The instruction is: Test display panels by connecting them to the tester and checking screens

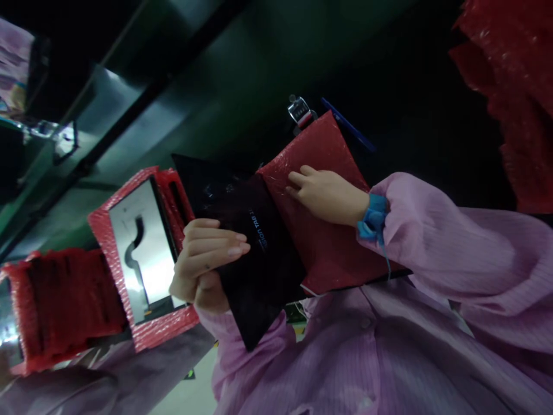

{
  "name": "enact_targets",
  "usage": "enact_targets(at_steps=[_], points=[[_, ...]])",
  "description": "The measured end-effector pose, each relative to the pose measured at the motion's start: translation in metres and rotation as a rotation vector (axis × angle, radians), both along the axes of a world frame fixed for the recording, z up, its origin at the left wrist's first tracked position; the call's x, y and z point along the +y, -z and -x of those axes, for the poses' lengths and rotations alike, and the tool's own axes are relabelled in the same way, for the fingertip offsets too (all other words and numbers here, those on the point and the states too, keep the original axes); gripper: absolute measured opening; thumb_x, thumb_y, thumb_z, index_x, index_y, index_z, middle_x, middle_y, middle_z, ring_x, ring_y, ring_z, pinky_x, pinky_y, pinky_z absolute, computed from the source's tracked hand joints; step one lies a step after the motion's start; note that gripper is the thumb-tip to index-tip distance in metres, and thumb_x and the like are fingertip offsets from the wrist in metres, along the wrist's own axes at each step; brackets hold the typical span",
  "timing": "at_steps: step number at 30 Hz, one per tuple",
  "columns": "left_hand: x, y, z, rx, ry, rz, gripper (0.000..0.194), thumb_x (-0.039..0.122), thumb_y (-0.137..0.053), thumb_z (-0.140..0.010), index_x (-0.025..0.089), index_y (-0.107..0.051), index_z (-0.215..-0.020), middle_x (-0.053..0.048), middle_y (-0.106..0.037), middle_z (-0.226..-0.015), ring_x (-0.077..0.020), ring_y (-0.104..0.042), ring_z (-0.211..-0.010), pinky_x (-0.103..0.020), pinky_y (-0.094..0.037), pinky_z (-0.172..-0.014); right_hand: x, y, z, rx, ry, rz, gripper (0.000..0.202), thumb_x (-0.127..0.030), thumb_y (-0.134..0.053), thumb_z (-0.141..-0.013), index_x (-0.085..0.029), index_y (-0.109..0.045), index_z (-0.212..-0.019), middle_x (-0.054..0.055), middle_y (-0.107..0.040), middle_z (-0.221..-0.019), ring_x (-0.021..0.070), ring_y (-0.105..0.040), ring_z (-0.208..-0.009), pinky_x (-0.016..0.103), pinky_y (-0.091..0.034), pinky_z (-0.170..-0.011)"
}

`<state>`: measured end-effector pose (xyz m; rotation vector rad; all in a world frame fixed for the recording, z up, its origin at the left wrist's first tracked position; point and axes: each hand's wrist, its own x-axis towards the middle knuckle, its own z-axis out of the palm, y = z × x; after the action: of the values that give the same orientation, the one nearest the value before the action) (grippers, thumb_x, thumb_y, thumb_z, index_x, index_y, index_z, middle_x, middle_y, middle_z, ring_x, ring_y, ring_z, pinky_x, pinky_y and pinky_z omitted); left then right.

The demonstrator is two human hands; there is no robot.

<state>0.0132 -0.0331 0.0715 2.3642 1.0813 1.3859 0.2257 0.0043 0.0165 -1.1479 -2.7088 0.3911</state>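
A thin black tablet panel (263, 265) with a glossy face and partly readable "TAB" lettering is tilted in front of my body. My left hand (207, 253) grips its left side, fingers across the front and thumb out of sight. Against the panel's right side lies a red bubble-wrap bag (341, 253); whether the panel's edge is inside the bag is unclear. My right hand (324, 193), with a blue strap (374, 218) at the wrist, rests on the bag with fingers slightly bent and apart.
Left of my hand, a display panel with a dark flex cable (142, 248) tops red bubble wrap. A red-wrapped stack (69, 305) stands farther left, more red wrap (514, 98) at upper right. Behind are a blue pen (348, 125) and a small metallic item (299, 109).
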Motion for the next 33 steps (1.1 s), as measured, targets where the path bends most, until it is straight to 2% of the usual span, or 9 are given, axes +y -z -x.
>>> enact_targets(at_steps=[2,3,9,18,24,33], points=[[0.001,0.000,0.001,-0.016,0.125,-0.174,0.036,0.039,-0.045,-0.092,0.021,-0.055,-0.062,0.004,-0.064,-0.056,-0.0139,-0.060,-0.051,-0.038,-0.042,-0.065,0.004,0.001,-0.004,0.007,-0.014,0.012,0.039,-0.017,-0.032,-0.106,-0.011,-0.068,-0.120,0.015,-0.060,-0.119,0.0221,-0.050,-0.101,0.033,-0.033,-0.066],[0.002,0.001,0.002,-0.017,0.156,-0.209,0.034,0.035,-0.045,-0.092,0.021,-0.057,-0.064,0.003,-0.065,-0.058,-0.0143,-0.061,-0.052,-0.038,-0.043,-0.065,0.005,0.001,-0.005,0.010,-0.018,0.010,0.039,-0.017,-0.032,-0.106,-0.011,-0.068,-0.120,0.015,-0.060,-0.119,0.0218,-0.050,-0.101,0.033,-0.032,-0.065],[0.000,0.003,0.001,-0.011,0.117,-0.190,0.039,0.038,-0.044,-0.094,0.021,-0.055,-0.061,0.004,-0.066,-0.058,-0.0137,-0.062,-0.051,-0.037,-0.046,-0.067,-0.001,-0.003,-0.004,-0.030,0.008,-0.043,0.034,-0.013,-0.037,-0.103,-0.012,-0.071,-0.106,0.014,-0.063,-0.114,0.0226,-0.052,-0.097,0.032,-0.026,-0.059],[-0.004,0.000,-0.005,-0.043,0.089,-0.160,0.040,0.034,-0.043,-0.095,0.021,-0.054,-0.059,0.004,-0.065,-0.058,-0.0127,-0.062,-0.053,-0.037,-0.046,-0.069,-0.011,-0.013,0.004,-0.130,0.014,-0.045,0.035,-0.011,-0.036,-0.102,-0.010,-0.071,-0.099,0.014,-0.065,-0.109,0.0231,-0.054,-0.091,0.034,-0.023,-0.058],[-0.002,0.003,-0.007,-0.077,0.149,-0.202,0.038,0.028,-0.041,-0.098,0.019,-0.056,-0.064,0.003,-0.065,-0.062,-0.0116,-0.064,-0.058,-0.035,-0.047,-0.071,-0.014,-0.012,0.004,-0.133,0.011,-0.060,0.033,-0.011,-0.036,-0.102,-0.008,-0.068,-0.105,0.015,-0.063,-0.109,0.0242,-0.053,-0.094,0.034,-0.024,-0.060],[0.000,0.002,-0.006,-0.034,0.100,-0.225,0.043,0.033,-0.041,-0.099,0.021,-0.050,-0.059,0.008,-0.065,-0.057,-0.0110,-0.063,-0.052,-0.034,-0.048,-0.065,-0.023,-0.018,-0.003,-0.185,-0.016,-0.047,0.029,-0.010,-0.041,-0.099,-0.007,-0.068,-0.107,0.015,-0.063,-0.109,0.0241,-0.051,-0.091,0.035,-0.029,-0.064]])
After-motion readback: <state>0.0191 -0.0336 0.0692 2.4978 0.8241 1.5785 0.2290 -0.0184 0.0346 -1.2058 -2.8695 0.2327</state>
